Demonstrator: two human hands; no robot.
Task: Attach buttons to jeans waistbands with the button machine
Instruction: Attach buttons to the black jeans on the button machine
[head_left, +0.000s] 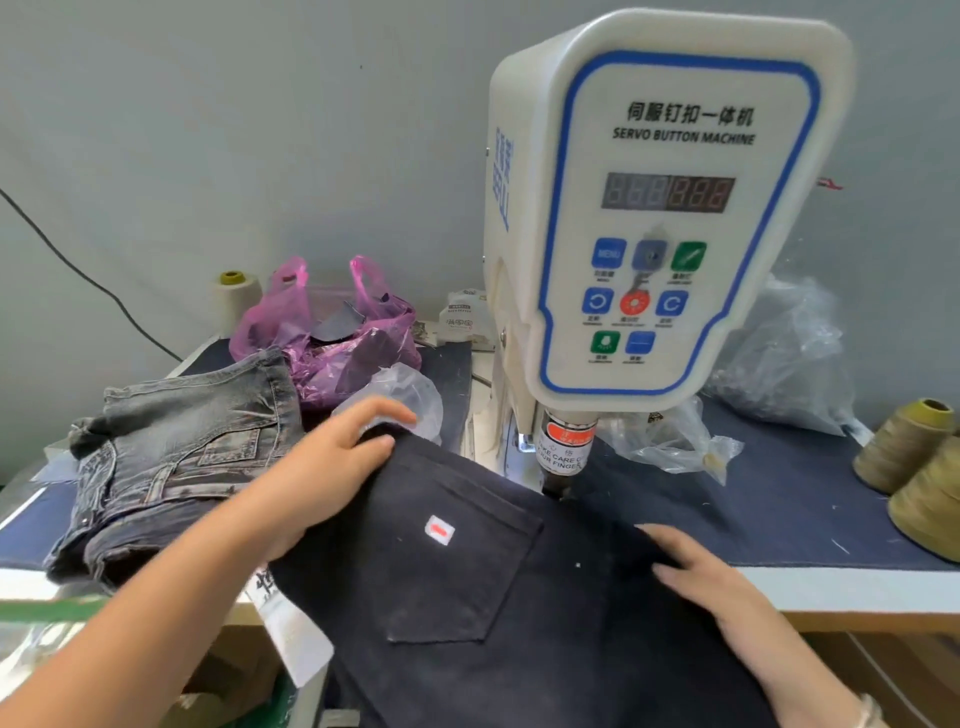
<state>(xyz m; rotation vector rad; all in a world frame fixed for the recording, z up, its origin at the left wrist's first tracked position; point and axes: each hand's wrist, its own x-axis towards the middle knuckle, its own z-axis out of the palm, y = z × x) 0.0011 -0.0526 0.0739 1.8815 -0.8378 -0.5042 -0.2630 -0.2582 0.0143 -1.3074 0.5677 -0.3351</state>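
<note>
Left hand (332, 467) grips dark jeans (519, 597) edge; right hand (701, 577) flat, fingers released, near button machine (665, 208) punch.

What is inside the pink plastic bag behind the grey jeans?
The pink plastic bag holds dark fabric offcuts, visible through its open top. Anything deeper is hidden behind the grey jeans.

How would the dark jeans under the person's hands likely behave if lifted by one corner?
Probably floppy: the dark jeans drape over the table edge and hang down. Likely fairly heavy for cloth, being thick denim with a stitched pocket. Unlikely to slide freely, since the left hand grips an edge.
</note>
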